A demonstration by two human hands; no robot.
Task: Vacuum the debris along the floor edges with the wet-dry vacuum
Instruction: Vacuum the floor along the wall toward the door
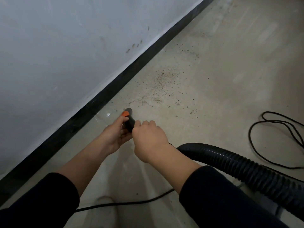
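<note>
Two hands are on the nozzle [129,119], and that is how we want it. Our left hand [115,134] wraps the black tube from the wall side, thumb up by the orange collar [125,114]. Our right hand [148,141] curls round the tube just behind it, where the ribbed hose [230,163] runs off to the right. The nozzle mouth sits low, just ahead of our grip; whether it touches the floor [222,71] we cannot tell. It lies at the near fringe of the debris [164,83], dark grains that thicken further ahead beside the black skirting [98,102]. We judge most of this stretch undone. To do it well, we should hold the mouth close to the floor, push forward slowly through the thick patch, then hug the skirting on our left, with the hose slack and clear of the power cord [278,122] beyond it.
</note>
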